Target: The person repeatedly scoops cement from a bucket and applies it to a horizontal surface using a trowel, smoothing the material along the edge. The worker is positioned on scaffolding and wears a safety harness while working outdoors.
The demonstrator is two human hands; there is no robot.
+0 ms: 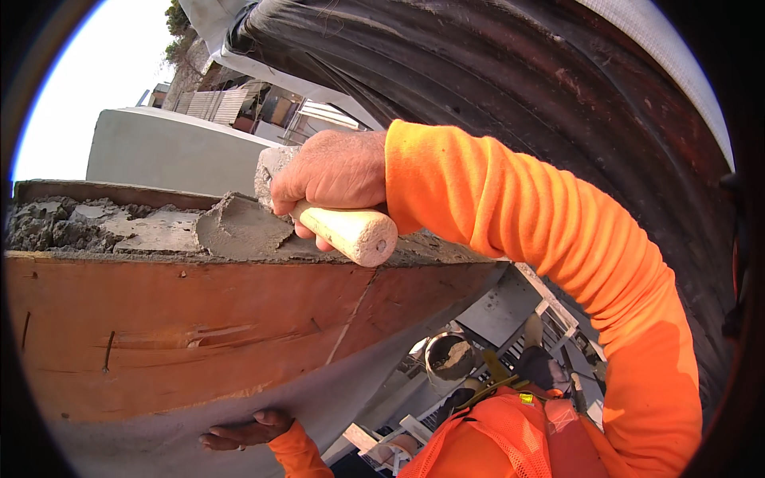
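Note:
My right hand (335, 171), in an orange sleeve, is closed on a trowel's pale wooden handle (355, 237). The mortar-coated metal part (269, 163) shows past my fingers. Beneath it, wet grey mortar (235, 227) lies along the top of a reddish wooden board (199, 311), lumpy at the left and spread smoother near the trowel. My left hand (251, 432) is low in the view, fingers outstretched at the grey wall surface (319, 402) below the board, holding nothing that I can see.
Far below are a bucket (450, 358) with grey material, a slatted wooden platform (550, 303) and my feet. A dark plastic sheet (526, 64) covers the right and upper area. A pale parapet (159, 151) and shacks stand beyond the board.

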